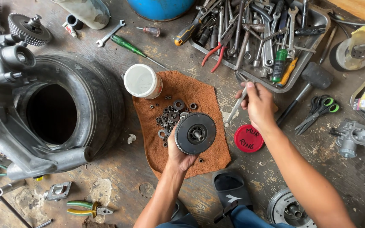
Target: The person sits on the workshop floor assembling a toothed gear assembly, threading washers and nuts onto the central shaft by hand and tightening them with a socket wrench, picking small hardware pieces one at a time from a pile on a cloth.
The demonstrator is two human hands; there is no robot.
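The left hand (178, 154) grips a round toothed clutch disc (195, 133) from its near edge, holding it over the brown cloth (199, 95) beside scattered washers (168, 118). The right hand (258, 103), farther right, is closed on a wrench (235, 110) near the tool tray (313, 40).

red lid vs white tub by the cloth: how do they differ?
The red lid lies flat and low on the bare workbench; the white tub stands taller, its edge on the brown cloth. The red lid carries handwriting on top; the white tub's top is plain. The red lid sits just below the right hand; the white tub is up-left of the left hand. Both are round.
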